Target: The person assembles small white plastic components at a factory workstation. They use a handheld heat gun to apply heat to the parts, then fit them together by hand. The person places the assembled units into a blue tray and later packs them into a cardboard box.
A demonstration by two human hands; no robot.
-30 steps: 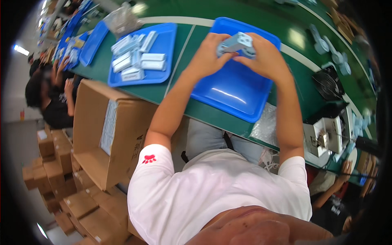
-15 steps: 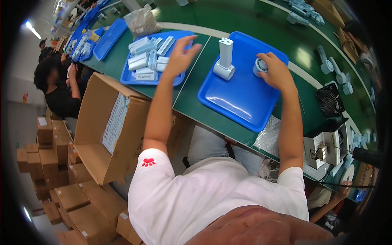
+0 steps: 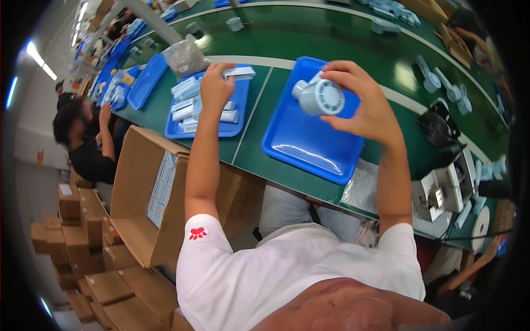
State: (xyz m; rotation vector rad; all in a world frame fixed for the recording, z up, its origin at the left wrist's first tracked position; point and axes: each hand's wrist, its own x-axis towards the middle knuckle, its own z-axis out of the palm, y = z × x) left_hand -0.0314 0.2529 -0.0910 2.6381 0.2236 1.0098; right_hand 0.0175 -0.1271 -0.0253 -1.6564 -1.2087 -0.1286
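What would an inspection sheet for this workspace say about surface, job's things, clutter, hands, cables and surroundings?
Surface: green table with a white line.
Job's things: blue left tray holding pale-blue pieces; blue right tray.
Clutter: plastic bag beyond the left tray; plastic sheet near table edge.
Hands: left hand grips a pale block over the left tray; right hand holds a round-headed part over the right tray.
Cables: dark cable at right.
Surroundings: open carton, stacked cartons and a co-worker at left.
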